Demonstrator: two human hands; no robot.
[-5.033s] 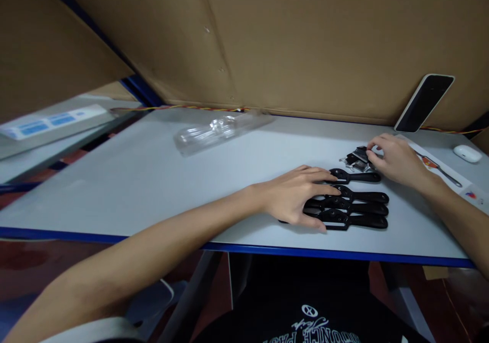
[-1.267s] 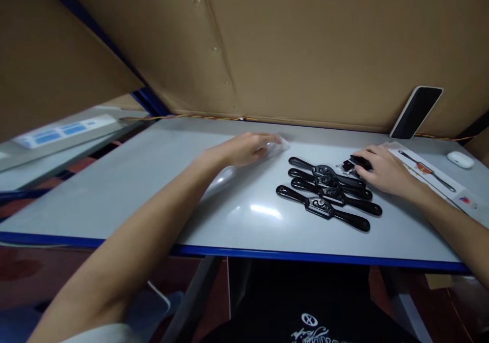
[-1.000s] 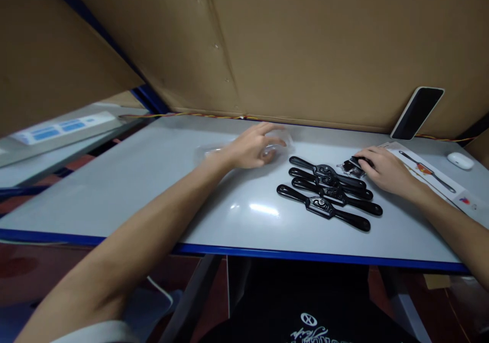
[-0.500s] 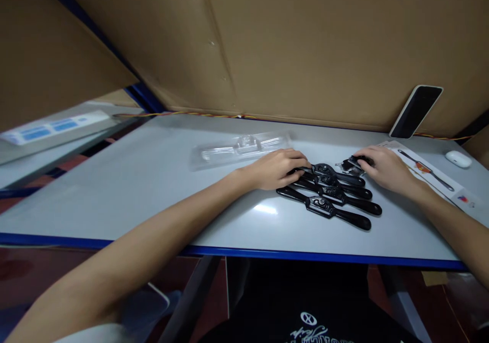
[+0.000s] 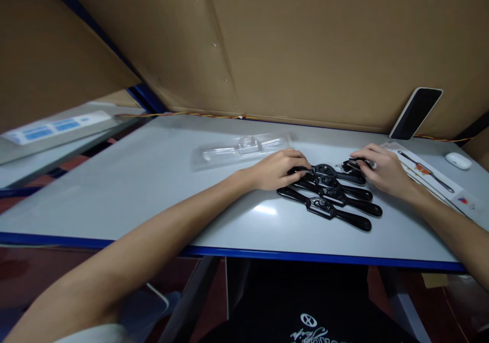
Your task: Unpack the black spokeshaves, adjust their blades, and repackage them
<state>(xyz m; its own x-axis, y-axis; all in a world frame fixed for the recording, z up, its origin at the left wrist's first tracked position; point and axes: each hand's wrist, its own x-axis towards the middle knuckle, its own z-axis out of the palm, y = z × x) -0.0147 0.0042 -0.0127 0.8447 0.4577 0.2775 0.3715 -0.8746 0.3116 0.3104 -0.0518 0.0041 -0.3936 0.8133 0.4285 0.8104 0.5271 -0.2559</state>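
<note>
Several black spokeshaves [image 5: 321, 206] lie side by side on the grey table, slanting down to the right. My left hand [image 5: 280, 169] is curled over the left handle of the rearmost spokeshave [image 5: 324, 171], its fingers closed around it. To the right, my right hand [image 5: 384, 170] pinches a small dark metal part, mostly hidden by the fingers. Under those fingertips sits a small pile of dark and shiny metal parts [image 5: 346, 166], just behind the spokeshave handles. Their exact kind is too small to tell.
A clear plastic blister tray [image 5: 244, 148] lies behind my left hand. Right of my right hand is a printed card [image 5: 435, 172] picturing a spokeshave. A phone [image 5: 416, 113] leans on the cardboard wall [image 5: 305, 53], near a white mouse [image 5: 458, 161]. The table has a blue front edge [image 5: 267, 253].
My right hand has shifted slightly at the pile, its fingers lifting and turning with the small metal part. My left hand stays on the spokeshave handle.
</note>
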